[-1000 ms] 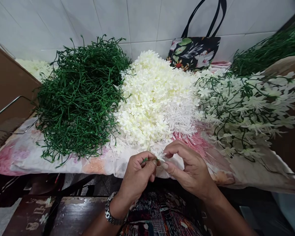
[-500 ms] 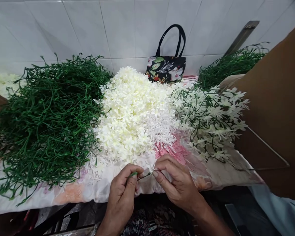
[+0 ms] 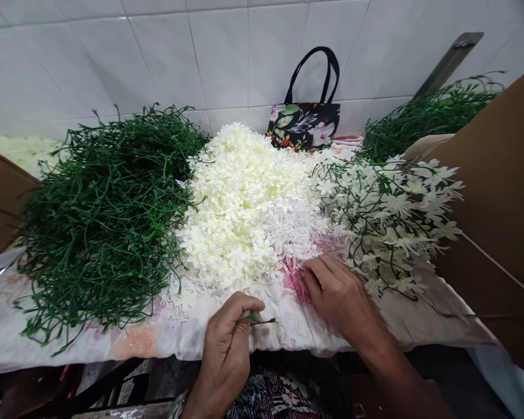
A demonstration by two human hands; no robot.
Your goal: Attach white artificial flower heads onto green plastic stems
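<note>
1. Green stem (image 3: 255, 319), thin and bare at its tip, sits at lower centre of the head view, pinched between thumb and forefinger of the left hand (image 3: 227, 349).
2. Finished sprays (image 3: 388, 215) lie right of centre; large heaps of green stems (image 3: 109, 215) and white blossoms (image 3: 244, 203) remain, so much seems left.
3. Right hand (image 3: 338, 294) rests loosely curled, fingertips touching the white blossoms' edge; holding nothing that I can see.

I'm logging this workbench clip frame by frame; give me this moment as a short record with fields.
left hand: pinches a thin green stem
right hand: rests on the cloth, fingers at the white spiky pieces
left pile: green stems
middle pile: cream flower heads
right pile: assembled flower sprigs
behind: floral bag, tiled wall
</note>
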